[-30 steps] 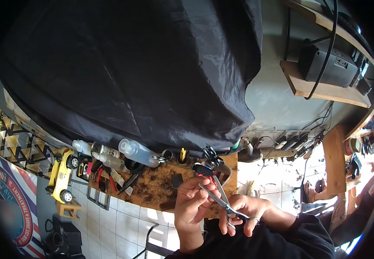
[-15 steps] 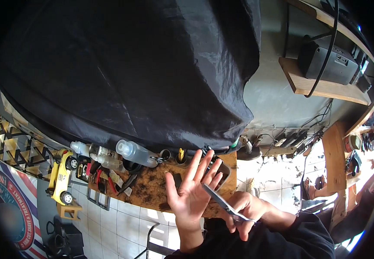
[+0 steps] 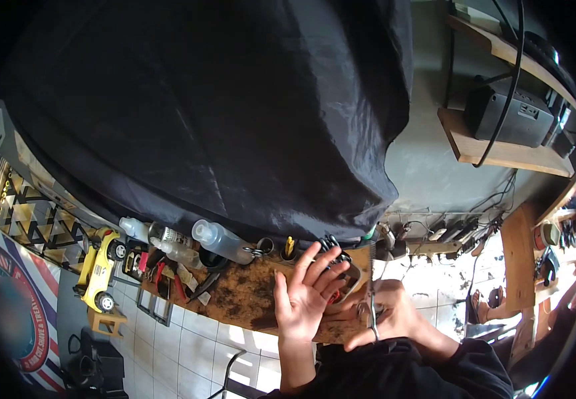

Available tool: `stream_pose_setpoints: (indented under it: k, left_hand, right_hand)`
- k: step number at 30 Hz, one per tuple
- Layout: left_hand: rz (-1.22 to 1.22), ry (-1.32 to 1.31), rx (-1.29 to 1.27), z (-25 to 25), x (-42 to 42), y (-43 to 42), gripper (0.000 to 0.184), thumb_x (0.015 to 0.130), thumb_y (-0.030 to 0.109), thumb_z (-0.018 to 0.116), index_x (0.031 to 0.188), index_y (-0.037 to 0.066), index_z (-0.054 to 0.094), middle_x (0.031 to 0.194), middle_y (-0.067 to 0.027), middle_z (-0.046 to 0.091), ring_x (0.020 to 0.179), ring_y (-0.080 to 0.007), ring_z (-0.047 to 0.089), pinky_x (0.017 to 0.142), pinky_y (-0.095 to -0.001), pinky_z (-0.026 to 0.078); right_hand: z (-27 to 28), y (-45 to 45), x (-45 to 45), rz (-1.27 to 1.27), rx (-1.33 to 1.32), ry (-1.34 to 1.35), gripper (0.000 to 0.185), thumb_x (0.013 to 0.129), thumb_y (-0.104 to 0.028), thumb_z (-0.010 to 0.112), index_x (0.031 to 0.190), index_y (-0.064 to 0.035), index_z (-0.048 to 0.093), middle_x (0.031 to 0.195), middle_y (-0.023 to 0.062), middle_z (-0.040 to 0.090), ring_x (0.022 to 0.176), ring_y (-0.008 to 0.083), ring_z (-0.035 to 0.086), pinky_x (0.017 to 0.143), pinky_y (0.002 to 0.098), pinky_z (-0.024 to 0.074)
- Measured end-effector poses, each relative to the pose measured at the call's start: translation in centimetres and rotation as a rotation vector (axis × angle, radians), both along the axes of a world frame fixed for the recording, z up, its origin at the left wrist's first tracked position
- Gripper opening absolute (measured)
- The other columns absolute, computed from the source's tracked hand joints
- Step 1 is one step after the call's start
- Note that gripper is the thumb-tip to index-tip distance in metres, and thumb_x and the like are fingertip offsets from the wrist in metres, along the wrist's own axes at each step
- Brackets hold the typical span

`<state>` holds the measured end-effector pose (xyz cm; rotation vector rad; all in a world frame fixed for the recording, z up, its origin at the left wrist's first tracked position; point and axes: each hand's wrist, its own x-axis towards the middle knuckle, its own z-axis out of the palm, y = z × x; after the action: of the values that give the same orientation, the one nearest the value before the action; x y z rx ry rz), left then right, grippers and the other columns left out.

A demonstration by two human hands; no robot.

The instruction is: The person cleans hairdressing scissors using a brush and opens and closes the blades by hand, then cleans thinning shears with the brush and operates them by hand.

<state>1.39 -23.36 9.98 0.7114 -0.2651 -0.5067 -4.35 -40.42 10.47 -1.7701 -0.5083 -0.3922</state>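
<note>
My left hand (image 3: 304, 302) is held palm up over the wooden counter, fingers spread and nothing in it. To its right, my right hand (image 3: 391, 312) grips a pair of thinning scissors (image 3: 372, 286), whose toothed blade points up and away from me. The scissors' handle rings are partly covered by my fingers. Beyond my left fingertips lie several dark scissor handles (image 3: 330, 243) and a tray-like container (image 3: 353, 276), partly hidden by that hand. Dark hair clippings (image 3: 235, 286) are scattered over the counter (image 3: 261, 316).
A large black cloth (image 3: 188, 100) hangs behind the counter. Along the back stand a spray bottle (image 3: 218, 241) and a cup with a yellow item (image 3: 289, 247). At left are a yellow toy car (image 3: 100, 269) and red-handled tools (image 3: 179, 289). Clippers (image 3: 457, 229) line the right wall; a speaker (image 3: 511, 113) sits above.
The scissors have swung from a slant towards my left palm to nearly upright, farther right. My right hand has turned, my left fingers curl slightly more, and the view has shifted a little.
</note>
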Motion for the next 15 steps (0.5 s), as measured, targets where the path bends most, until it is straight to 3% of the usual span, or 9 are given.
stream_pose_setpoints:
  k: [1, 3, 5, 9, 11, 15]
  left_hand:
    - [0.091, -0.081, 0.083, 0.0, 0.1, 0.1, 0.075, 0.096, 0.059, 0.021, 0.145, 0.003, 0.025, 0.142, -0.0225, 0.037, 0.128, -0.0321, 0.043, 0.102, -0.0388, 0.038]
    - [0.262, -0.2, 0.249, 0.2, 0.0, 0.4, 0.064, 0.097, 0.043, 0.041, 0.142, 0.0, 0.029, 0.139, -0.0237, 0.04, 0.124, -0.0298, 0.047, 0.097, -0.0377, 0.043]
    - [0.387, -0.32, 0.428, 0.5, -0.3, 0.6, 0.055, 0.093, 0.022, 0.057, 0.138, -0.001, 0.035, 0.133, -0.0208, 0.048, 0.113, -0.0232, 0.053, 0.088, -0.0334, 0.045]
    - [0.466, -0.288, 0.454, -0.2, -0.7, 0.6, 0.045, 0.09, 0.018, 0.061, 0.128, -0.002, 0.048, 0.12, -0.02, 0.058, 0.104, -0.0211, 0.057, 0.086, -0.0323, 0.045]
    - [0.466, -0.392, 0.248, -1.1, -0.6, 0.7, 0.035, 0.087, 0.004, 0.063, 0.121, -0.002, 0.054, 0.117, -0.0164, 0.061, 0.103, -0.0197, 0.06, 0.084, -0.0292, 0.047]
    - [0.474, -0.376, 0.21, -1.4, -0.9, 0.2, 0.039, 0.076, -0.011, 0.069, 0.112, -0.003, 0.057, 0.111, -0.0156, 0.062, 0.096, -0.0195, 0.063, 0.082, -0.0289, 0.053]
  right_hand:
    - [0.2, -0.2, 0.1, -0.166, -0.176, -0.036, 0.052, 0.057, -0.046, 0.087, 0.083, -0.0048, 0.068, 0.063, 0.0025, 0.06, 0.053, 0.0164, 0.06, 0.052, 0.0292, 0.0495]
    - [1.5, -0.4, 0.6, -0.451, -0.441, -0.158, 0.059, 0.056, -0.051, 0.084, 0.088, -0.0045, 0.067, 0.068, 0.0022, 0.055, 0.054, 0.0187, 0.059, 0.051, 0.0309, 0.0497]
    - [0.9, -1.1, 1.2, -0.553, -0.615, -0.192, 0.065, 0.055, -0.049, 0.082, 0.102, -0.0079, 0.064, 0.086, 0.0058, 0.053, 0.077, 0.0245, 0.054, 0.067, 0.0376, 0.0457]
    - [1.6, -1.7, 1.4, -0.555, -0.751, -0.184, 0.068, 0.059, -0.048, 0.08, 0.115, -0.0134, 0.061, 0.103, 0.0089, 0.048, 0.094, 0.0323, 0.041, 0.081, 0.0486, 0.0346]
    - [1.7, -1.6, 1.3, -0.516, -0.788, -0.185, 0.068, 0.061, -0.048, 0.079, 0.116, -0.0132, 0.06, 0.105, 0.0091, 0.047, 0.094, 0.0329, 0.04, 0.081, 0.0495, 0.0339]
    - [1.6, -1.2, 1.4, -0.451, -0.846, -0.185, 0.066, 0.064, -0.047, 0.076, 0.118, -0.0126, 0.06, 0.106, 0.0058, 0.049, 0.098, 0.0318, 0.041, 0.085, 0.0505, 0.033]
